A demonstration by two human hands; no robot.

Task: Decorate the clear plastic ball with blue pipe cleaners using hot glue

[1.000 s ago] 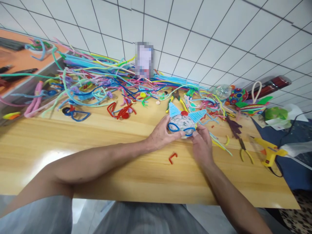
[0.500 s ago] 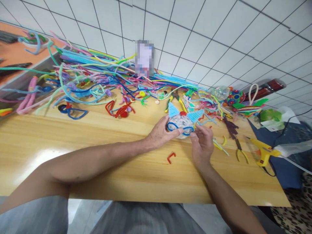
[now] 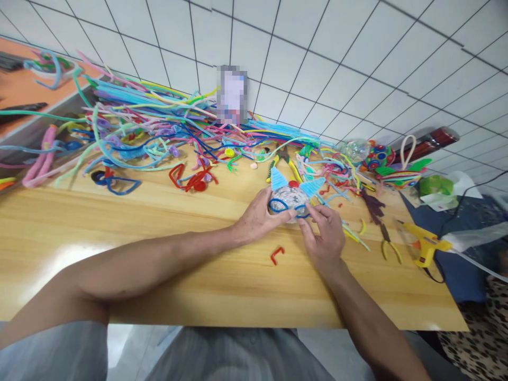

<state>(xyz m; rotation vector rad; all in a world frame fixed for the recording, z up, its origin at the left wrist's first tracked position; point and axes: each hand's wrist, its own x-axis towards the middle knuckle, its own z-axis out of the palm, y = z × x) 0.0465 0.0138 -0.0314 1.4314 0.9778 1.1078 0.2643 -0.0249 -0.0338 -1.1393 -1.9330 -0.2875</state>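
A clear, shiny rounded ball (image 3: 292, 197) with two light-blue pipe-cleaner ears (image 3: 311, 187) and a red piece (image 3: 293, 184) on top is between my hands. Blue pipe-cleaner glasses (image 3: 278, 206) lie across its front. My left hand (image 3: 257, 217) grips the ball from the left, its thumb on the middle of the glasses. On the other side, my right hand (image 3: 324, 233) pinches the right loop of the glasses with thumb and forefinger. A bent red pipe-cleaner piece (image 3: 277, 256) rests on the table below the ball.
Tangled coloured pipe cleaners (image 3: 138, 127) spread along the wall. A phone (image 3: 232, 95) leans there. Yellow-handled pliers (image 3: 291, 166) lie behind the ball; other pliers (image 3: 391, 248) and a yellow glue gun (image 3: 426, 243) lie right. Red pipe-cleaner shapes (image 3: 194, 179) lie on the table (image 3: 166, 211).
My right hand has moved left and inward, its fingers closing on the right loop of the glasses. The left hand keeps its hold. The whole view has shifted slightly.
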